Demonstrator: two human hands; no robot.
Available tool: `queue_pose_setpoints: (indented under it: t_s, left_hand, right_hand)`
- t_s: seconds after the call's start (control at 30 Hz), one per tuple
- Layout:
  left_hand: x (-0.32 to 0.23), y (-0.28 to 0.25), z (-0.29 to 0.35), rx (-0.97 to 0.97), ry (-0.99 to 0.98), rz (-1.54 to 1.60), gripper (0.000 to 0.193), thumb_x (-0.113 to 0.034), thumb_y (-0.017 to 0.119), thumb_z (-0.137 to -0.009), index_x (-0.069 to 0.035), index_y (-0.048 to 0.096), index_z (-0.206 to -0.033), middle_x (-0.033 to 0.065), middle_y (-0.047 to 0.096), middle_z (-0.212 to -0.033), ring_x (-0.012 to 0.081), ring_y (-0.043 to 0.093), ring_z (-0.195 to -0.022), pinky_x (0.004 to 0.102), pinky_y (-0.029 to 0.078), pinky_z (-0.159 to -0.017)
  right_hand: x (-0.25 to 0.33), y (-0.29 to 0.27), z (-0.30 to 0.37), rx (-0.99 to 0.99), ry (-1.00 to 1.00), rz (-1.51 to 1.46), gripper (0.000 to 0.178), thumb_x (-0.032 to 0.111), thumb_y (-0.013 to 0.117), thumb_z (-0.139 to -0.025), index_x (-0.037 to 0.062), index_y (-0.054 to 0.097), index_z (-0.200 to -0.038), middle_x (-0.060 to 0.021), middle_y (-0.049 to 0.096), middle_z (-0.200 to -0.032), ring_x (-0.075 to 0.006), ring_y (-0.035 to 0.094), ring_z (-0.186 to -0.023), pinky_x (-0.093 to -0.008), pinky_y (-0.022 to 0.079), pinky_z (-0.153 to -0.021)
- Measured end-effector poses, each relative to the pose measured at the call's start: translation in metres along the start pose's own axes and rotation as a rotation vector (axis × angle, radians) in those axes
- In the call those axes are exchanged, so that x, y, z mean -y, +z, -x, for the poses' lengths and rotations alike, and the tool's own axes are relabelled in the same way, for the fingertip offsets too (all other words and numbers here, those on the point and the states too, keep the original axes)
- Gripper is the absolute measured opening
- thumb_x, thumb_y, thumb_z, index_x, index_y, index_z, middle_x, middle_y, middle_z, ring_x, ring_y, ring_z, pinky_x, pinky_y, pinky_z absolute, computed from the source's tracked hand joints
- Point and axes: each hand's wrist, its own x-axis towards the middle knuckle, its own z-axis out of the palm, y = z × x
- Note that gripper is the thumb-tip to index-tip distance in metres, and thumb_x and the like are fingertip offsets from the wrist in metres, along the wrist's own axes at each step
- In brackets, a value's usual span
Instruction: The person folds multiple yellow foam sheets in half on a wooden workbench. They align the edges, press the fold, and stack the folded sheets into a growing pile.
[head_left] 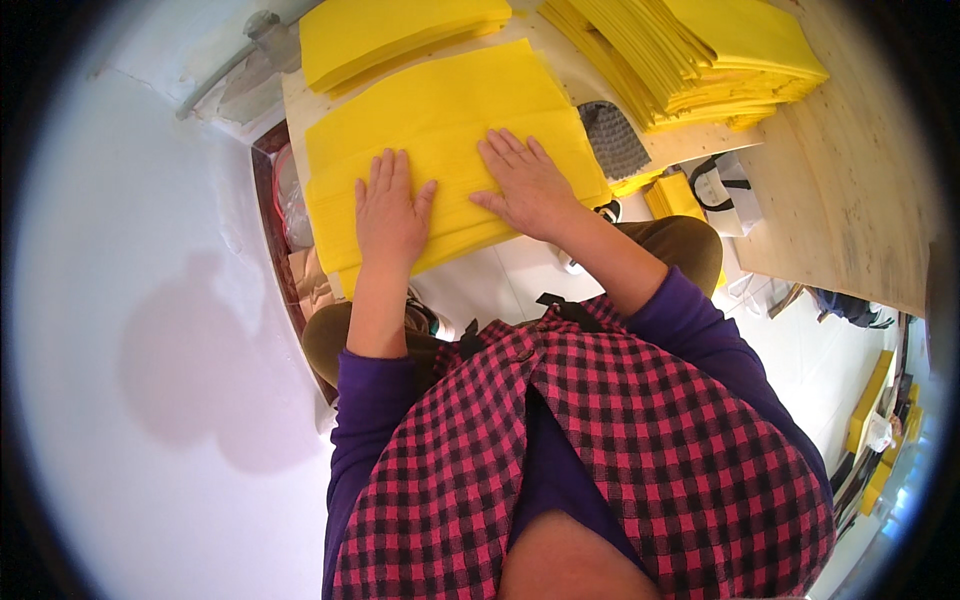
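A stack of yellow sheets, paper or thin cloth, lies in front of me on the wooden table. Its near edge hangs slightly past the table's edge, with layers fanned there. My left hand rests flat on the left part of the top sheet, fingers stretched away from me. On the right part lies my right hand, palm down, its fingers spread and its thumb pointing left. Neither hand grips anything. What is under the palms is hidden.
Behind lies another yellow stack. Folded yellow sheets are piled at the far right. A dark grey knitted cloth sits beside my stack. A white bag with black handles stands below the table, right. A white wall rises at left.
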Motion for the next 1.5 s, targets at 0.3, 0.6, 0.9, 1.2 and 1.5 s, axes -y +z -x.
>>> queue_pose_setpoints:
  t_s: [0.3, 0.6, 0.9, 1.2, 1.5]
  left_hand:
    - [0.000, 0.002, 0.003, -0.025, -0.014, -0.039, 0.056, -0.042, 0.048, -0.093, -0.004, 0.045, -0.134, 0.0147, 0.042, -0.142, 0.0294, 0.035, -0.134, 0.0497, 0.020, -0.112]
    - [0.000, -0.001, 0.006, -0.094, -0.011, -0.050, 0.048, -0.039, 0.050, -0.092, -0.005, 0.053, -0.126, 0.0150, 0.049, -0.135, 0.0304, 0.041, -0.129, 0.0500, 0.024, -0.109]
    - [0.008, -0.008, 0.019, -0.152, -0.010, -0.051, 0.038, -0.031, 0.055, -0.090, -0.007, 0.058, -0.119, 0.0145, 0.054, -0.129, 0.0306, 0.046, -0.124, 0.0489, 0.028, -0.106]
    - [0.025, -0.018, 0.045, -0.249, -0.072, -0.006, 0.030, -0.021, 0.061, -0.084, -0.007, 0.062, -0.111, 0.0126, 0.054, -0.130, 0.0307, 0.045, -0.125, 0.0497, 0.027, -0.107]
    - [0.044, -0.024, 0.053, -0.311, -0.179, 0.009, 0.039, -0.020, 0.062, -0.082, -0.009, 0.060, -0.119, 0.0136, 0.048, -0.136, 0.0316, 0.040, -0.130, 0.0536, 0.023, -0.108]
  right_hand:
    - [-0.003, -0.012, -0.016, -0.107, -0.034, -0.017, 0.064, 0.048, 0.047, -0.091, -0.0012, 0.043, -0.132, -0.0197, 0.042, -0.140, -0.0322, 0.035, -0.133, -0.0470, 0.025, -0.110]
    - [-0.011, -0.027, -0.062, -0.106, -0.036, -0.218, 0.037, 0.026, 0.058, -0.086, 0.0038, 0.060, -0.116, -0.0165, 0.060, -0.118, -0.0340, 0.055, -0.109, -0.0407, 0.045, -0.094]
    - [-0.017, -0.023, -0.094, 0.110, 0.024, -0.164, 0.028, 0.026, 0.061, -0.083, 0.0075, 0.065, -0.104, -0.0120, 0.065, -0.105, -0.0314, 0.060, -0.100, -0.0402, 0.049, -0.085]
    - [-0.030, -0.034, -0.134, 0.466, -0.083, -0.175, 0.034, 0.028, 0.075, -0.073, 0.0054, 0.063, -0.095, -0.0112, 0.065, -0.091, -0.0254, 0.061, -0.085, -0.0369, 0.049, -0.071]
    - [-0.024, -0.039, -0.148, 0.612, -0.151, -0.306, 0.027, 0.019, 0.073, -0.070, 0.0017, 0.054, -0.076, -0.0071, 0.055, -0.069, -0.0198, 0.049, -0.065, -0.0358, 0.041, -0.057]
